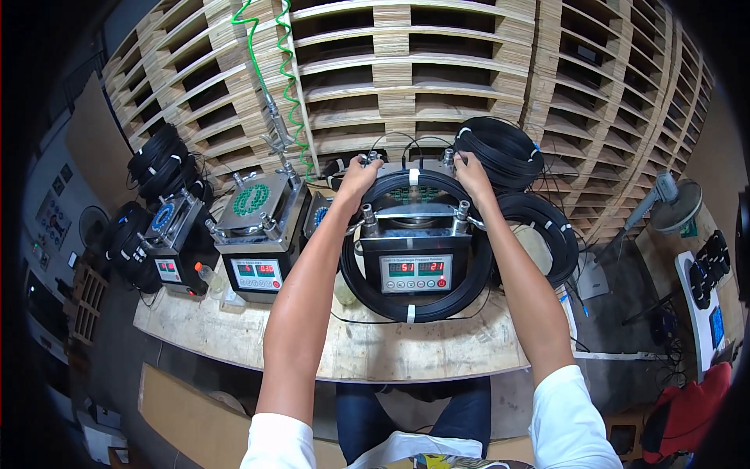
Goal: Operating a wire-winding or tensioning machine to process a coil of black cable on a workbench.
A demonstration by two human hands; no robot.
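Note:
A fibre polishing machine [416, 264] with a lit control panel stands in front of me on the bench. A big coil of black cable [412, 313], tied with white bands, loops around its front and over its top plate. Thin black cables arch up behind the plate. At the machine's back left corner my left hand [359, 175] is closed around a metal corner post [373, 157]. Its fingertips are partly hidden. My right hand [472, 173] is closed at the back right metal post [448, 157], thumb and fingers against it. Two front posts stand free of my hands.
Two similar machines [256, 207] [168, 223] stand at the left. An orange-capped bottle [207, 273] is between them. More black cable coils [500, 152] lie behind right. Stacked wooden pallets [394, 59] form the back wall; green air hoses [289, 70] hang there. A fan [676, 205] stands right.

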